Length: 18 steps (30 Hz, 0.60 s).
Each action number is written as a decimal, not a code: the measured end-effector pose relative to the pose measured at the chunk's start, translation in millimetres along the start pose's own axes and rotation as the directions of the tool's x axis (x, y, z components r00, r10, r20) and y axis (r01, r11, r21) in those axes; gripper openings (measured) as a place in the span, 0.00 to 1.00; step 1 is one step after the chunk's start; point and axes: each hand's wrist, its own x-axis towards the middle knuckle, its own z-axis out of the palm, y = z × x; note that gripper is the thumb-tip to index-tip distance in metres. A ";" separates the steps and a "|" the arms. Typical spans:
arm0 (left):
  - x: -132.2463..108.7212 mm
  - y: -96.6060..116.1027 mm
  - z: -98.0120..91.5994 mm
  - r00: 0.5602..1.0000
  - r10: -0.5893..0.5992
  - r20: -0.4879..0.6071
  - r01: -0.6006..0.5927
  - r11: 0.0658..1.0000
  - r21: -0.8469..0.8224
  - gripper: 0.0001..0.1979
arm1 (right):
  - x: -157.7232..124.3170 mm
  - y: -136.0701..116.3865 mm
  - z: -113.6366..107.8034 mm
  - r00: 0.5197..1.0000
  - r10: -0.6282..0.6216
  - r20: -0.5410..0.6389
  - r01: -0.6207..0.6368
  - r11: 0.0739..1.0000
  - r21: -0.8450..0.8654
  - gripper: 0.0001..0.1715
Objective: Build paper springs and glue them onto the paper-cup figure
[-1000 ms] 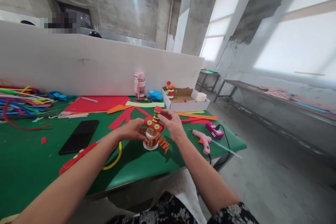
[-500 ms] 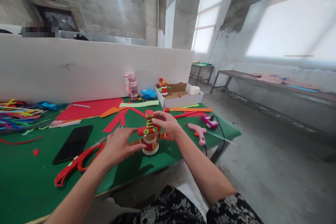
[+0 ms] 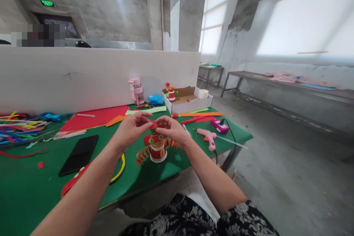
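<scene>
Now that your left hand (image 3: 132, 128) has moved up from beside the figure's folded orange arm (image 3: 143, 154) to meet your right hand (image 3: 173, 129), both grips pinch the red top piece (image 3: 153, 125). The paper figure (image 3: 158, 153) stands upright on the green counter (image 3: 24, 195), its orange arm now uncovered; your work seems to have turned to the very top.
</scene>
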 end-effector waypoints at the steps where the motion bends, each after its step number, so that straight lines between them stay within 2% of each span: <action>1: 0.0 0.2 0.5 1.000 -0.016 -0.002 0.016 0.999 -0.031 0.27 | -0.1 0.5 0.0 1.000 0.005 -0.011 -0.005 1.000 0.002 0.20; 6: -0.9 1.2 1.9 0.994 -0.107 0.011 0.107 0.983 -0.151 0.27 | -1.9 4.5 2.4 0.998 0.026 -0.064 -0.022 0.998 0.061 0.22; 11: 1.9 -1.0 1.4 0.988 -0.156 -0.003 0.154 0.974 -0.169 0.30 | -2.4 12.3 5.0 0.995 0.022 -0.093 -0.011 0.993 0.118 0.22; 16: 0.8 2.1 1.7 0.987 -0.160 0.025 0.162 0.979 -0.122 0.33 | -9.8 16.6 8.1 0.974 0.003 -0.227 -0.004 1.000 -0.003 0.21; 18: -0.4 1.6 1.6 0.984 -0.180 -0.008 0.179 0.982 -0.059 0.33 | -13.1 16.6 10.0 0.977 0.040 -0.211 -0.050 0.998 -0.043 0.17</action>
